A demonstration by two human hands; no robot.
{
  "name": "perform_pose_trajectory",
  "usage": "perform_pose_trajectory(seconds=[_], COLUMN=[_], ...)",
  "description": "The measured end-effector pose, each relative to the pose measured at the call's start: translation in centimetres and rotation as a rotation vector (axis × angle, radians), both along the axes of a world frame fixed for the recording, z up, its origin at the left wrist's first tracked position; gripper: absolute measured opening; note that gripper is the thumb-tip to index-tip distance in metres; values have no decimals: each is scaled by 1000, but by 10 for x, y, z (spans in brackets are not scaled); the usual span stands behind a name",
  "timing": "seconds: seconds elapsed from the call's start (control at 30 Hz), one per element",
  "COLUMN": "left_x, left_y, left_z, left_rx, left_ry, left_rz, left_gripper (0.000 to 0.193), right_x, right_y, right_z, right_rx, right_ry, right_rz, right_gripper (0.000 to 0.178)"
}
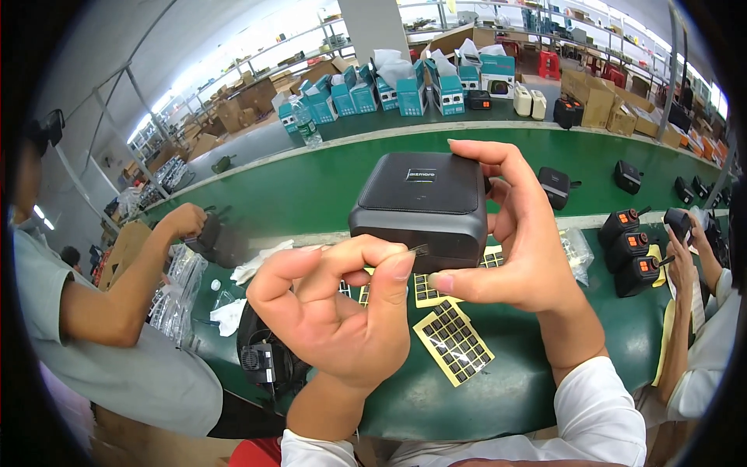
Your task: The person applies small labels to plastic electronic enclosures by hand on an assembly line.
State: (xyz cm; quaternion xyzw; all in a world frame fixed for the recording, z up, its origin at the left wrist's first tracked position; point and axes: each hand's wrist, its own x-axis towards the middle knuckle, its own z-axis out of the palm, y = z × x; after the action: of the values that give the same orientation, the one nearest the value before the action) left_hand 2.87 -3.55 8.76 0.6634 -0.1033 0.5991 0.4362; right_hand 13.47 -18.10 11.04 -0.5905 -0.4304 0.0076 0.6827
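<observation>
A black box-shaped portable speaker (420, 198) is held up over the bench in my right hand (529, 241). The fingers reach behind its right side and the thumb presses along the lower edge. My left hand (334, 311) is closed in a pinch at the speaker's lower front, its thumb and forefinger on a small, thin, see-through piece (421, 251). That piece sits against or very near the speaker's face; which of the two, I cannot tell. Below my hands lies a yellow sheet of small dark rectangular stickers (454, 342), with another sticker sheet (428, 289) partly hidden behind them.
A green conveyor belt (288, 191) crosses beyond the bench, carrying black speakers (555, 187). Black devices with orange buttons (632, 253) stand at right. Teal boxes (412, 93) and a bottle (305, 123) line the far side. Co-workers' arms (117, 311) show left and right.
</observation>
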Motion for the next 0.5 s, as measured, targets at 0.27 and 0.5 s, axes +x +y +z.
perform_pose_trajectory(seconds=[0.27, 0.5], left_x=[-7, -9], left_y=[-2, -2], left_z=[2, 4], left_rx=[69, 147], left_ry=[9, 43], left_rz=[38, 104], left_gripper=[58, 60], right_x=[-6, -6], right_y=[0, -2], right_z=[2, 3], right_rx=[-22, -21], right_ry=[19, 77], right_rz=[8, 63], right_gripper=[100, 101])
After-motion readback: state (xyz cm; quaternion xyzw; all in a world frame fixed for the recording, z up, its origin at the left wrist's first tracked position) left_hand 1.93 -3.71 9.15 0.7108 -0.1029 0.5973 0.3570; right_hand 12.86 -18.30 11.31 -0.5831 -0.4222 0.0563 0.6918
